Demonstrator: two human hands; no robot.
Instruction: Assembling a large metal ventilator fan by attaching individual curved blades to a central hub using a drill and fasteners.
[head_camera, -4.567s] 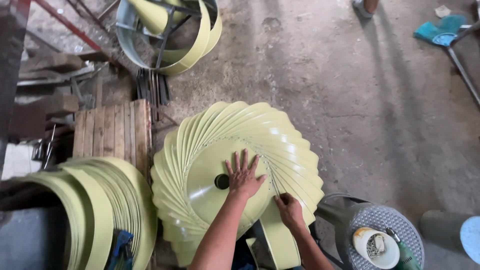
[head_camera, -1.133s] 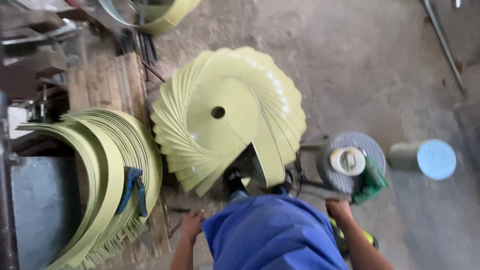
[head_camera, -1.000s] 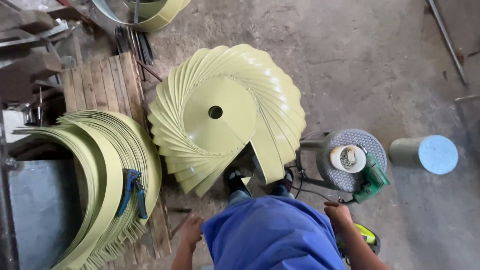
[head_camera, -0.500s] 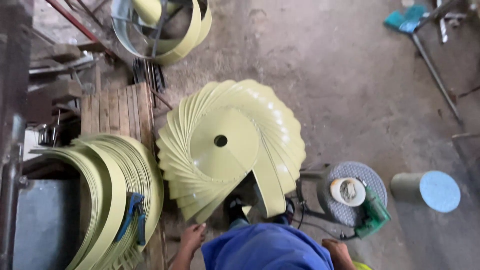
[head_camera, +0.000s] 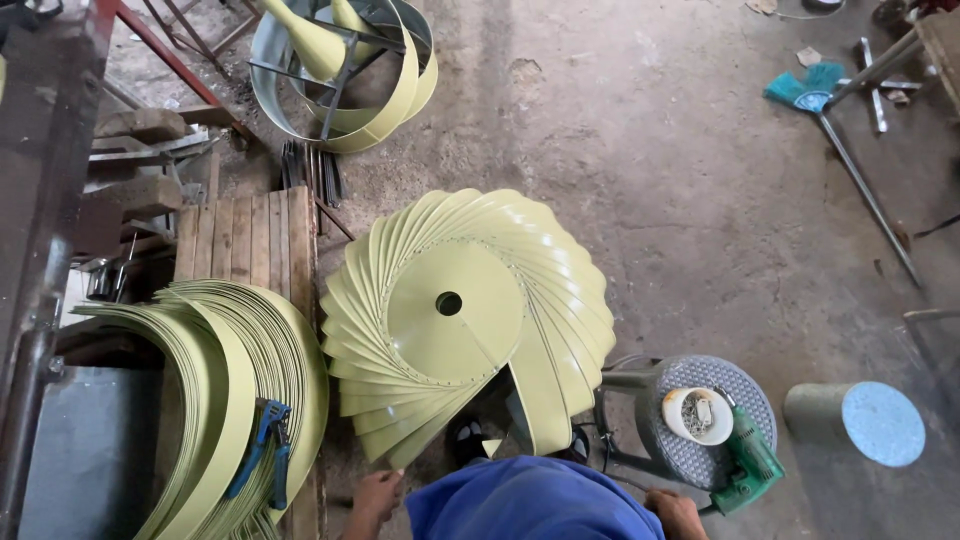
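Fan-like turbine vent (head_camera: 470, 320), pale yellow-green, lies on the concrete floor (head_camera: 700, 200) just ahead of my knees, its centre hole facing up and a gap in its curved blades toward me. My left hand (head_camera: 375, 495) hangs loosely open near its lower edge. My right hand (head_camera: 678, 513), by the round stool (head_camera: 745, 400), is partly cut off, so I cannot tell its grip.

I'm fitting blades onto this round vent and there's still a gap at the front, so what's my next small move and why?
Probably reach your left hand to the stack of curved blades for one more. The vent still has an open wedge at its near edge, both hands look empty, and your right hand sits beside the green drill.
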